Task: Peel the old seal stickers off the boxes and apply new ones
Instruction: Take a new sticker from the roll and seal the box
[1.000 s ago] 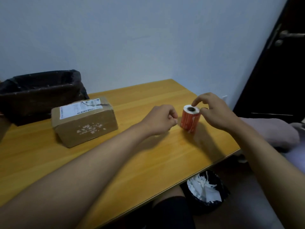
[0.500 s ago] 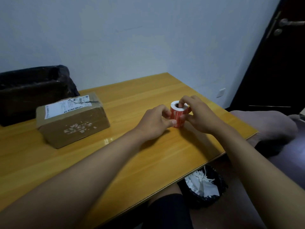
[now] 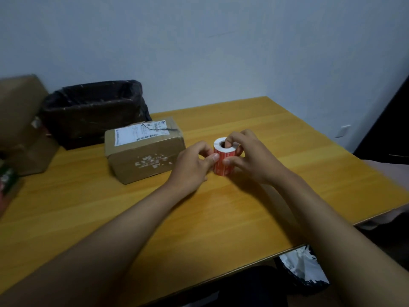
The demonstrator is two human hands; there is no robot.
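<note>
A roll of red seal stickers [image 3: 222, 165] with a white core stands upright in the middle of the wooden table [image 3: 287, 169]. My right hand [image 3: 250, 159] grips the roll, one finger in its core and the thumb on its side. My left hand [image 3: 192, 165] pinches at the roll's outer red sticker with thumb and forefinger. Left of the hands lies a brown cardboard box [image 3: 145, 149] with a torn white shipping label on top and white sticker scraps on its front face.
A bin lined with a black bag [image 3: 93, 111] stands behind the box. More cardboard boxes [image 3: 21, 120] sit at the table's left edge. Below the front edge is a black-bagged waste bin with white scraps [image 3: 303, 269]. A dark door [image 3: 394, 120] is at the right.
My right hand went from hovering over the roll to gripping it with a finger in the core. My left hand closed in on the roll's side. The view swung left.
</note>
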